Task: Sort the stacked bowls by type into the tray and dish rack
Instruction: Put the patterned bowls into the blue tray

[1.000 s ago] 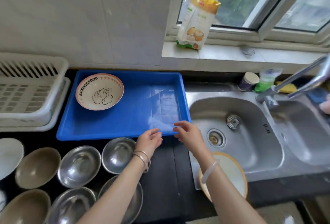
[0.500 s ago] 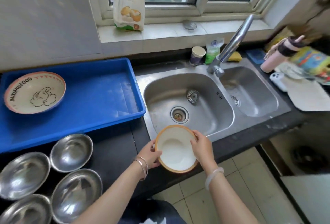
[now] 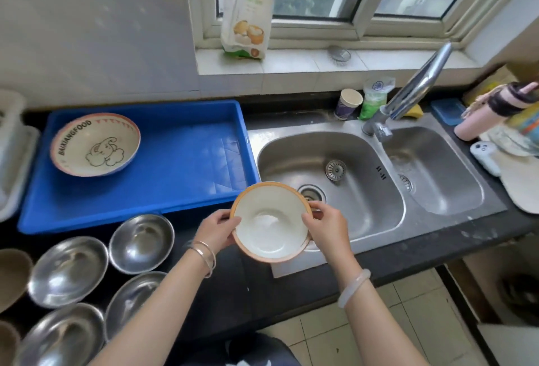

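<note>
Both hands grip an orange-rimmed white bowl (image 3: 271, 221) above the front edge of the sink (image 3: 329, 167), just right of the blue tray (image 3: 186, 161): the left hand (image 3: 217, 230) clasps its left rim, the right hand (image 3: 328, 227) its right rim. An elephant-printed bowl (image 3: 94, 143) sits in the tray's far left corner. Steel bowls (image 3: 141, 243) cluster on the dark desk (image 3: 250, 281) below the tray.

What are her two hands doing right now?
Left hand: closed on the white bowl, left rim.
Right hand: closed on the same bowl, right rim.

"BAIXIANGFOOD" (inner rim) on elephant bowl (image 3: 94, 143)
</note>
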Available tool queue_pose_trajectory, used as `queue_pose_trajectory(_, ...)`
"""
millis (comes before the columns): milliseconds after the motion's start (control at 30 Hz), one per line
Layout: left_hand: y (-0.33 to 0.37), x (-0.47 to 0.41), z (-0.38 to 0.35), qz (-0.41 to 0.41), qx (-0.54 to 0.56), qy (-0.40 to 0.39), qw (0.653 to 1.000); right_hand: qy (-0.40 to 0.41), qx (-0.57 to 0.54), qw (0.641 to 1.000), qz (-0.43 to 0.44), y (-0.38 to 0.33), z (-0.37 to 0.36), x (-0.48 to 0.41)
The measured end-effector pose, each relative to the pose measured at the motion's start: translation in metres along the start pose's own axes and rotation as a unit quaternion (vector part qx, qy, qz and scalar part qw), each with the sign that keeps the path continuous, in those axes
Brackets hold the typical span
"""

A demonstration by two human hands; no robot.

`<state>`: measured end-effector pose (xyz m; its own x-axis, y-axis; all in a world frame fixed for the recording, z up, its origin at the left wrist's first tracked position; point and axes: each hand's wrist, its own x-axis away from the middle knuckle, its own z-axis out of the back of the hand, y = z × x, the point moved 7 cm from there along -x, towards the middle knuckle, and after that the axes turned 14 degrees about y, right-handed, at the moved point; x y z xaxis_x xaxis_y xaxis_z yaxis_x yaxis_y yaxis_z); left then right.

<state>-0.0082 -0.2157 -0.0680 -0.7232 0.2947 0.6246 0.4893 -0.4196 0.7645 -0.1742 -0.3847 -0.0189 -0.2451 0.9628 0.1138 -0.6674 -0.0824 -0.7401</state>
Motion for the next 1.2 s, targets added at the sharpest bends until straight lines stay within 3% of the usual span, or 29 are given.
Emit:
queue_pose_trajectory(167, 0.039, -0.013, 0.066, -0.012, 0.121, 0.035, 0.992, -0.044, -0.101, 0.994, 0.01, -0.069, -0.043, 0.003)
queue_pose_trajectory(467, 0.076, -0.069, 0.192, -0.067, 0.26, 0.173, 0.948, -0.138, -0.148, 0.979, 0.016, -0.189, -0.176, 0.012)
queue_pose_trajectory(733, 0.091, -0.147, 0.28, -0.084, 0.249, 0.268, 0.927, -0.159, -0.112, 0.978, 0.072, -0.267, -0.285, 0.013)
queue_pose_trajectory(1200, 0.09, -0.202, 0.3, -0.079, 0.124, 0.305, 0.941, -0.148, 0.027, 0.981, 0.127, -0.284, -0.365, 0.0)
